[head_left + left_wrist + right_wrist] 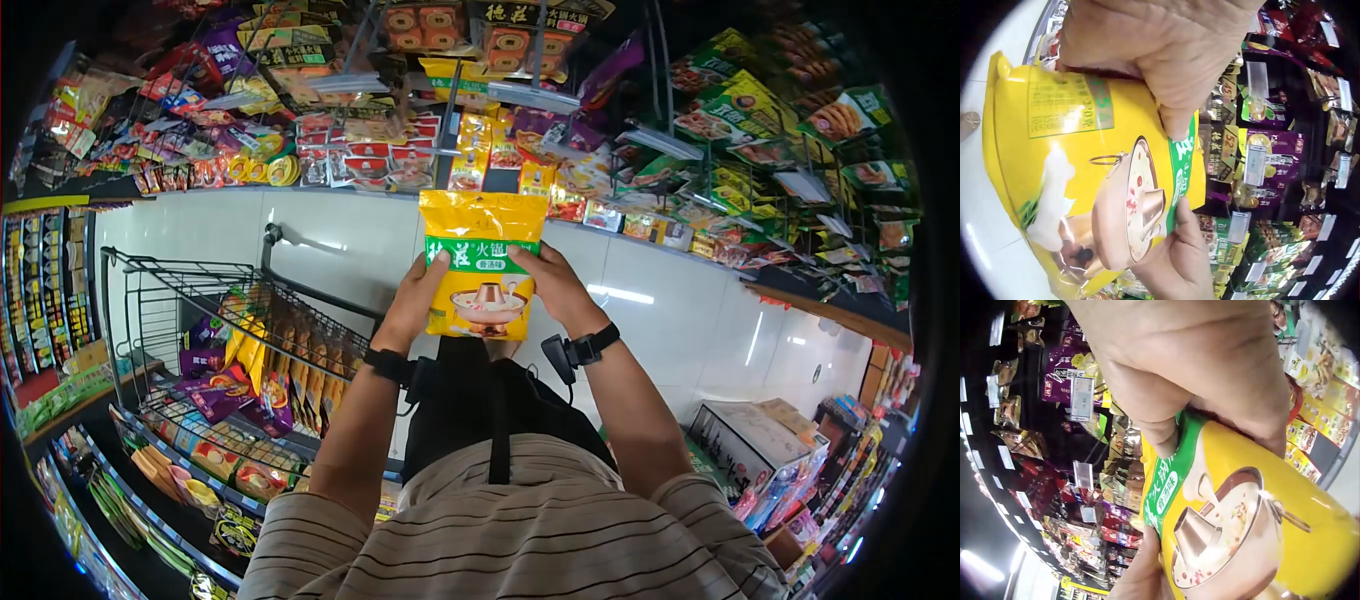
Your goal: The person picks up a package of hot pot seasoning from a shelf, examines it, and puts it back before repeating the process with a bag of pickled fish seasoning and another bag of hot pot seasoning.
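Upright in front of the body is a yellow bag of hotpot soup base [485,265], with a green band and a printed pot on its front. My left hand [415,300] grips its left edge, thumb on the front over the band. On the opposite edge my right hand [556,287] holds it the same way, thumb on the green band. In the left wrist view the yellow bag [1079,169] spans both hands, its printed pot facing the camera. The right wrist view shows the bag [1247,506] under the right thumb; the fingers behind it are mostly hidden.
Ahead stands a shelf with hanging packets [740,110] and price tags. A wire shopping cart [190,290] at the left holds purple packets [215,390] and several brown bags. Boxed goods [755,440] stand at the right on the pale tiled floor [640,290].
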A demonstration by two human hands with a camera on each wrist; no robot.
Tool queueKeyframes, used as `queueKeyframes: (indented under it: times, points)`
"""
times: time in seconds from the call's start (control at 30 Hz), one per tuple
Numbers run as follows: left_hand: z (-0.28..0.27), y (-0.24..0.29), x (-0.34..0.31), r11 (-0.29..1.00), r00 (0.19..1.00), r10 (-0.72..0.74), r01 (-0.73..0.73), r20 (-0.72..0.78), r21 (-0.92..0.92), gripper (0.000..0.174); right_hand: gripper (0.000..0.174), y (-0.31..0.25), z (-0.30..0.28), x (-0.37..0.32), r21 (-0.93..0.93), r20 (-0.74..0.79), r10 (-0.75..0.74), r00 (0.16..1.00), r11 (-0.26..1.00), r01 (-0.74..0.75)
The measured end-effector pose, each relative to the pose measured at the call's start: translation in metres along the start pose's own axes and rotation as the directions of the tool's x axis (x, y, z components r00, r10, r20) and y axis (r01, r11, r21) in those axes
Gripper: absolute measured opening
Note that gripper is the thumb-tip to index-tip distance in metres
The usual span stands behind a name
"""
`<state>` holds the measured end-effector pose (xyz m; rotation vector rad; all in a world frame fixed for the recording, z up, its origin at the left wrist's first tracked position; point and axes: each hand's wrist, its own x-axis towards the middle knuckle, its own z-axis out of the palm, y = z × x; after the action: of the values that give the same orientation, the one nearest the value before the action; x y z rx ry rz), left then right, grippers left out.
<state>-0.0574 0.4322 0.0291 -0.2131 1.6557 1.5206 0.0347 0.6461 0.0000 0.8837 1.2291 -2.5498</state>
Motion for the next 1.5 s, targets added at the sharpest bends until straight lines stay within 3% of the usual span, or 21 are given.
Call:
queueKeyframes:
  times: [0.07, 0.17, 0.27, 0.33, 0.43, 0.6, 0.7, 0.83, 0.93, 1.13, 1.33, 1.5]
  points:
    - [-0.006, -0.015, 0.027, 0.994, 0.997, -0.052, 0.058, -0.064, 0.096, 0.068, 0.041, 0.015, -0.012, 0.019, -0.018, -0.026, 0.059, 0.998, 0.998, -0.06]
    - [-0.023, -0.05, 0.077, 0.983, 0.984, -0.169, 0.164, 0.057, 0.084, 0.067, 0.041, 0.031, -0.027, 0.047, -0.042, -0.063, 0.178, 0.982, 0.983, -0.181]
    - [-0.033, -0.07, 0.111, 0.978, 0.974, -0.189, 0.198, 0.123, -0.064, 0.062, 0.041, 0.046, -0.042, 0.083, -0.058, -0.054, 0.205, 0.977, 0.976, -0.208]
    - [-0.041, -0.081, 0.14, 0.988, 0.986, -0.134, 0.14, 0.099, -0.063, 0.06, 0.041, 0.045, -0.047, 0.111, -0.101, -0.059, 0.22, 0.974, 0.969, -0.225]
    - [-0.046, -0.072, 0.169, 0.997, 0.997, -0.068, 0.069, 0.033, -0.04, 0.062, 0.041, 0.039, -0.05, 0.146, -0.08, 0.045, 0.134, 0.99, 0.988, -0.13]
    - [-0.049, -0.043, 0.203, 0.996, 0.999, 0.041, -0.04, 0.01, -0.076, 0.054, 0.04, 0.023, -0.043, 0.191, -0.066, 0.001, 0.064, 0.998, 0.996, -0.063]
    - [-0.057, -0.037, 0.217, 0.996, 0.996, 0.079, -0.077, 0.034, -0.042, 0.053, 0.042, 0.015, -0.044, 0.204, -0.25, -0.036, 0.034, 0.999, 0.967, -0.042]
    - [-0.059, -0.028, 0.212, 0.997, 0.997, 0.078, -0.078, 0.018, 0.011, 0.051, 0.043, 0.006, -0.043, 0.21, -0.387, 0.079, -0.052, 0.996, 0.919, 0.078]
    - [-0.063, -0.028, 0.216, 0.995, 0.997, 0.078, -0.078, 0.003, 0.066, 0.051, 0.042, 0.006, -0.04, 0.218, -0.349, 0.086, -0.08, 0.993, 0.931, 0.105]
    - [-0.064, -0.021, 0.227, 0.991, 0.994, 0.108, -0.107, 0.0, 0.081, 0.052, 0.041, -0.006, -0.035, 0.226, -0.373, 0.084, -0.073, 0.994, 0.923, 0.099]
    - [-0.072, -0.022, 0.245, 0.992, 0.995, 0.095, -0.094, -0.006, 0.088, 0.054, 0.042, 0.009, -0.052, 0.254, -0.359, 0.138, -0.15, 0.979, 0.914, 0.19]
    - [-0.072, -0.012, 0.25, 0.994, 0.996, 0.089, -0.089, -0.001, 0.07, 0.056, 0.04, 0.018, -0.065, 0.271, -0.518, 0.106, -0.118, 0.987, 0.841, 0.156]
